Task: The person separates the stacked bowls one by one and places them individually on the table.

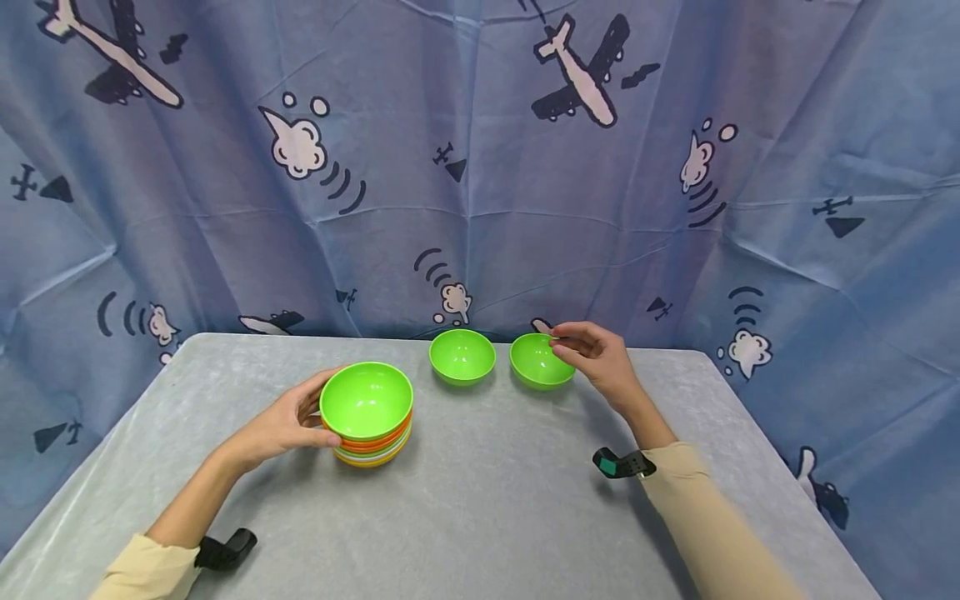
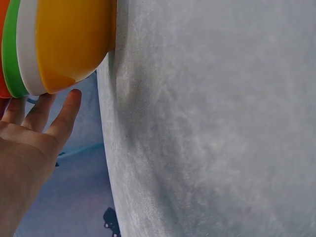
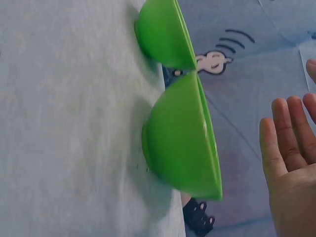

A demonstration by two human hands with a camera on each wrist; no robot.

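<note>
Held in the left hand [image 1: 288, 421], with thumb at the near side and fingers curved round the far side: the stack of bowls [image 1: 375, 444]. Keep this hold gentle and even, so as to leave the pile upright. Highest within this grasp, the top green bowl [image 1: 366, 404]; lower, orange, green, white and yellow layers. On the right hand [image 1: 600, 362], fingers a little spread, pinching nothing. Just below those fingertips, the right green bowl [image 1: 536, 368], upright on the table [image 1: 480, 483]. Probably best to meet its rim from above and avoid any sideways knock, because of the table's far edge close by. Farther left from the same fingers, the left green bowl [image 1: 462, 358], also upright.
</note>
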